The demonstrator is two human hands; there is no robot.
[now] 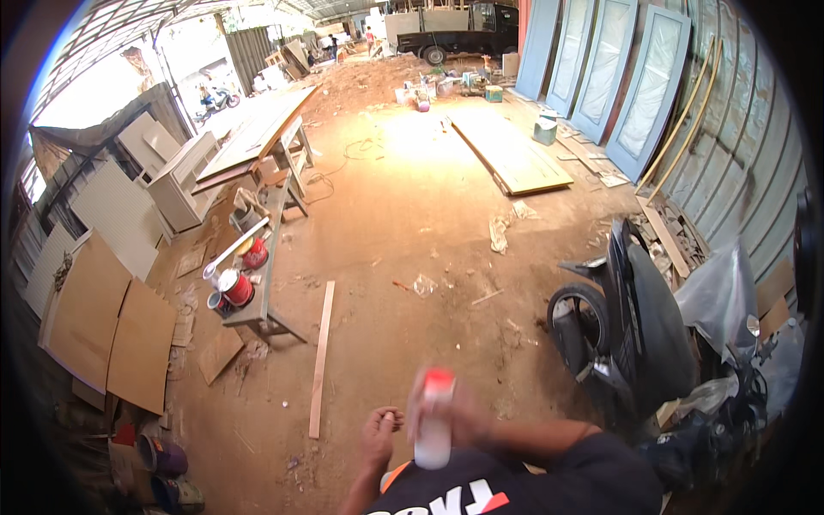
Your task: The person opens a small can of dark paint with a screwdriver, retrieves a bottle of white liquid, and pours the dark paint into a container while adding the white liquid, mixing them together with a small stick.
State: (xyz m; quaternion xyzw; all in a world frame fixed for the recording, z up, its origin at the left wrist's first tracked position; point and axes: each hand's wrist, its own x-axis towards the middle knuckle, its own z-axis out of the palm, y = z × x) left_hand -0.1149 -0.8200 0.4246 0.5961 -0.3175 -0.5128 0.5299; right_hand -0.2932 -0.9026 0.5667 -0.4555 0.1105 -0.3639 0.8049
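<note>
white bottle [433, 442], right of wooden strip [322, 360], likely light and slick, best held mid-body, blurred but seemingly wrapped by right hand [466, 417] fingers, with left hand [378, 436] fingers curled inward.

Bench [271, 279], left: red cans [238, 290] on top.
Motorbike [648, 318], right: dark, parked.
Doors [650, 90]: blue, leaning on the metal wall [755, 112].
Dirt floor [386, 227]: long wooden strip [322, 360] lying flat.
Truck [459, 40]: black, far back, seemingly a pickup.

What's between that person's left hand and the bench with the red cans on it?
In the head view, a long thin wooden strip lies on the brown ground between the left hand and the bench.
</note>
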